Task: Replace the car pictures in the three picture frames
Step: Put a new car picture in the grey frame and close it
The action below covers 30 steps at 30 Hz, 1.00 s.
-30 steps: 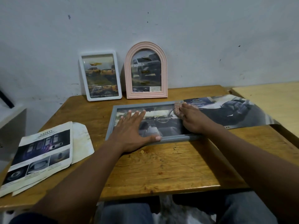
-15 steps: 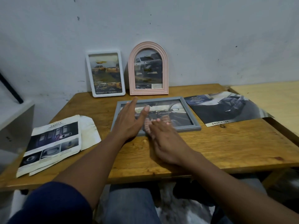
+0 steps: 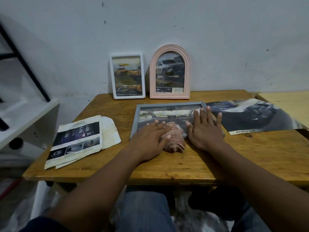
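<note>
1. Plainly, all fingers lie straight and apart: left fingers [image 3: 154,125] on the grey frame [image 3: 167,104], right fingers [image 3: 208,114] fanned over its right end.
2. Left hand [image 3: 148,139] and right hand [image 3: 206,133] press it flat on the table [image 3: 167,164], before the white frame [image 3: 112,76] and pink frame [image 3: 169,48].
3. To flip it well, I'd grip both short edges and lift evenly.
4. Readable: "SAFETY" on the leaflet [image 3: 76,139], "DOUBLE CA" on the brochure [image 3: 250,116].

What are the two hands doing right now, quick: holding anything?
Left hand: open, fingers flat on the grey picture frame, holding nothing.
Right hand: open, fingers spread over the frame's right end, holding nothing.
</note>
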Available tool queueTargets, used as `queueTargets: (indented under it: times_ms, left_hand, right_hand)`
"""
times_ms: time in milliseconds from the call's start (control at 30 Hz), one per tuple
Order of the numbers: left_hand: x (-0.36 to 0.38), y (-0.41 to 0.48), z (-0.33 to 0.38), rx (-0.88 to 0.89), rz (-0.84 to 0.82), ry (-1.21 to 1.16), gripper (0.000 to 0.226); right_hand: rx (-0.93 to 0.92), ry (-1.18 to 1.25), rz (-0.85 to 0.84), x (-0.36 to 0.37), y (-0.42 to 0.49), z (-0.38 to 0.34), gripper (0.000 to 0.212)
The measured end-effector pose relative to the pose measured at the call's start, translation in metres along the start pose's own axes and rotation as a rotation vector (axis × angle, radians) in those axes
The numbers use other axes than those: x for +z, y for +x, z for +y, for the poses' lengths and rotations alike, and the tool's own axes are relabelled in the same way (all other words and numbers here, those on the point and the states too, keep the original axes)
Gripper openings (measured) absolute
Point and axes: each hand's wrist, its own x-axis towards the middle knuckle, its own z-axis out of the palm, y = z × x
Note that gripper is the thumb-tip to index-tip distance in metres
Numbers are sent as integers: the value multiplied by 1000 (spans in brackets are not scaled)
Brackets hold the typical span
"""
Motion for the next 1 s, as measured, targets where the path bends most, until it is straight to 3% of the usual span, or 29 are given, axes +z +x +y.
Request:
queueTargets:
  times_ms: [300,533,600,733,833,1000]
  left_hand:
    - [-19,-33,-65,-229,55,-24,49]
    - [-27,27,-77,-350,-126,-112,55]
    - [-26,37,-83,-395,-37,-231,57]
    - [-28,43,-82,-586,366,-628,51]
    - [-31,45,-81,-687,548,-733,49]
    - [-29,51,-82,-781,701,-827,47]
  right_hand:
    - [-68,-83,-67,-1,7,5,69]
    - [-105,-44,-157,-9,10,3,77]
    - [-196,31,-120,-17,12,-13,71]
    - [-493,318,-53,-28,40,-84,54]
    - [-632,299,-117,-13,65,-135,52]
    - [-581,213,-151,9,92,-155,55]
